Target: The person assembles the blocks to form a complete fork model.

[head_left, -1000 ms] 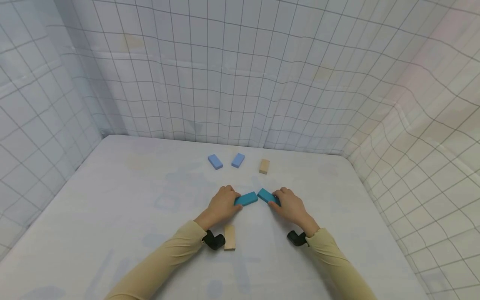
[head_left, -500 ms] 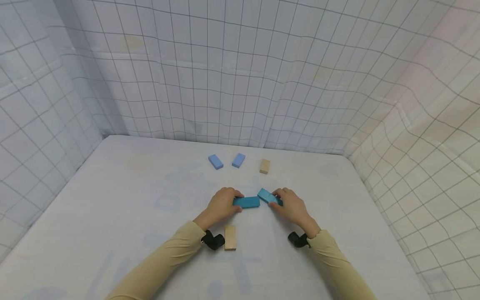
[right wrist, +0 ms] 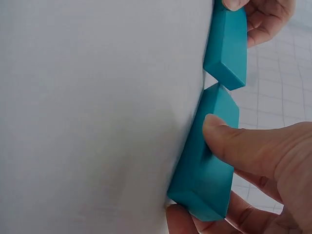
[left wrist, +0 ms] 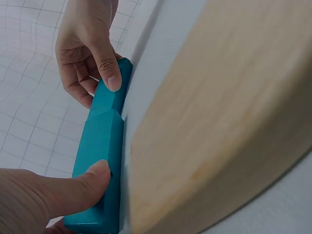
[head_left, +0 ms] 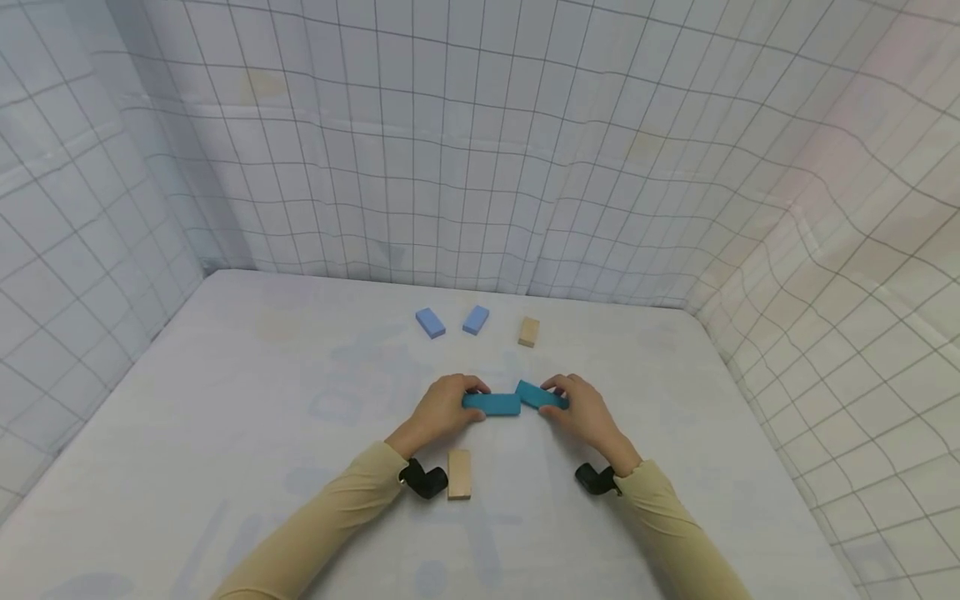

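Observation:
At the middle of the table, my left hand point(head_left: 442, 406) grips a teal rectangular block point(head_left: 497, 405) between thumb and fingers, lying crosswise. My right hand point(head_left: 587, 412) pinches a second teal block point(head_left: 533, 395), which slants with its left end farther from me. The near ends of both blocks meet at a corner, and a wedge-shaped gap shows between them in the right wrist view. There, my right thumb presses the side face of the right block point(right wrist: 192, 180). In the left wrist view, my left thumb lies along the left block point(left wrist: 97, 141).
A pale wooden block point(head_left: 459, 475) lies near my left wrist and looms large in the left wrist view. Toward the back are two light blue blocks point(head_left: 431, 322) and a small wooden block point(head_left: 528, 332). Grid-patterned curtains point(head_left: 465, 150) surround the white table point(head_left: 300, 500).
The left teal block has turned from a slant to lie straight across. The right teal block has swung slightly flatter and shifted a little to the right. Both hands keep their hold.

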Demonstrator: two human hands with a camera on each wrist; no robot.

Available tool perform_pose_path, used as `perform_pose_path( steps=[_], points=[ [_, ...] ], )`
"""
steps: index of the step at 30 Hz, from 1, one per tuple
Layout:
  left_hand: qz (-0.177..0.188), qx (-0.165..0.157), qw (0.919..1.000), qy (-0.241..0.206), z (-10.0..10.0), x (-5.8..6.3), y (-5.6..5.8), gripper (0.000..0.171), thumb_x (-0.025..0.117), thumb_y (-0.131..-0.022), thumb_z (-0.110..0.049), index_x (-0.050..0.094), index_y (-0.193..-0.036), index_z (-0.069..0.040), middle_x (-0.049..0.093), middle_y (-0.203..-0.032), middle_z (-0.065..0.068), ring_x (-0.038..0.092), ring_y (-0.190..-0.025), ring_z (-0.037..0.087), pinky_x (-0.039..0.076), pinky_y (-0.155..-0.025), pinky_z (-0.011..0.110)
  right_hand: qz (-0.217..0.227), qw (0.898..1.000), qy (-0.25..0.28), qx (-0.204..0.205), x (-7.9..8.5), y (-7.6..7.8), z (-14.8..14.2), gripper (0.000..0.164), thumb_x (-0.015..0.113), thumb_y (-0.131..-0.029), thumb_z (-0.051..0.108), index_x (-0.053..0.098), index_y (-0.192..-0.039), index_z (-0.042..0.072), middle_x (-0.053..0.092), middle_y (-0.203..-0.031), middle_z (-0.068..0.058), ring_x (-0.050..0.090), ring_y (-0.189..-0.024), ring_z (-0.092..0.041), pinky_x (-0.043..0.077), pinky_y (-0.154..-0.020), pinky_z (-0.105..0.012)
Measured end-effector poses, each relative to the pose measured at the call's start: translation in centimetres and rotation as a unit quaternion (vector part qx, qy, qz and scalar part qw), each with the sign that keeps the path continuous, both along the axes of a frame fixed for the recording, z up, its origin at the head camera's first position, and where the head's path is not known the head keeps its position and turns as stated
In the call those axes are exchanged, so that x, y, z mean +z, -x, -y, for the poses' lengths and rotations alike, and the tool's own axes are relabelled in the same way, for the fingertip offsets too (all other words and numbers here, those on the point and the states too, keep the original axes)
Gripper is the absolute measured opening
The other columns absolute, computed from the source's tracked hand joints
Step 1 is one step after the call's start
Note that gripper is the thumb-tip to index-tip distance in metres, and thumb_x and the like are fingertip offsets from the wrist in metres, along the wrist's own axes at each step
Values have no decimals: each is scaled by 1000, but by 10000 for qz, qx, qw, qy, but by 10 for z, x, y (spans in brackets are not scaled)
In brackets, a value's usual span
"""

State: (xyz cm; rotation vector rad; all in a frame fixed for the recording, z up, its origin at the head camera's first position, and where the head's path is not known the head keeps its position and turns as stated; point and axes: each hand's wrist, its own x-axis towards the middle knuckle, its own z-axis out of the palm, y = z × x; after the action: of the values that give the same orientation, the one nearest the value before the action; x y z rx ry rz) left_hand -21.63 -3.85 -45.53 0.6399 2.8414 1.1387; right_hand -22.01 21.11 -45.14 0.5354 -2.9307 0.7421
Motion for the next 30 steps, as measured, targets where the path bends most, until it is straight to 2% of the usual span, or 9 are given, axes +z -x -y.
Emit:
perform_pose_path(
  steps=[4,11,20,24,28,30],
  points=[
    [24,124,9998,-172,1,-1,2,20,77,-81,-14,71,-100,-12,66,-94,3,61,-89,19,49,-79,38,160,9997,185,90,3,1,-2,30,76,-82,12,67,-109,9,62,-96,-9,57,-87,-25,49,-74,-42],
    [-67,141,9998,-105,1,-1,5,16,77,-81,-18,71,-94,-11,65,-88,-1,61,-83,16,49,-75,35,290,9987,418,22,3,-1,-2,28,74,-83,8,66,-110,9,66,-100,-12,60,-92,-28,49,-79,-46],
    [2,154,9999,-50,4,2,3,18,77,-81,-17,74,-96,-9,66,-85,-1,60,-77,14,49,-69,32,330,9958,849,-51,3,-5,-5,26,72,-84,5,68,-109,8,66,-96,-8,60,-87,-24,50,-73,-41],
    [192,185,9996,-60,10,2,2,20,76,-81,-19,75,-98,-9,67,-88,0,60,-76,13,49,-66,31,259,9940,1065,-54,3,-3,-5,25,72,-84,6,68,-109,8,66,-95,-7,60,-85,-23,49,-72,-39],
    [414,259,9984,-289,17,2,3,20,75,-83,-19,74,-99,-8,67,-88,1,60,-74,14,49,-66,32,142,9918,1270,-16,4,-1,-3,25,71,-85,7,68,-110,8,66,-95,-8,60,-85,-24,49,-72,-39],
    [644,368,9961,-482,19,2,4,21,75,-83,-20,73,-100,-7,67,-89,2,61,-74,14,50,-66,31,82,9908,1352,-16,5,0,-2,25,71,-86,8,68,-110,8,66,-95,-8,60,-85,-24,49,-72,-39]
  ],
)
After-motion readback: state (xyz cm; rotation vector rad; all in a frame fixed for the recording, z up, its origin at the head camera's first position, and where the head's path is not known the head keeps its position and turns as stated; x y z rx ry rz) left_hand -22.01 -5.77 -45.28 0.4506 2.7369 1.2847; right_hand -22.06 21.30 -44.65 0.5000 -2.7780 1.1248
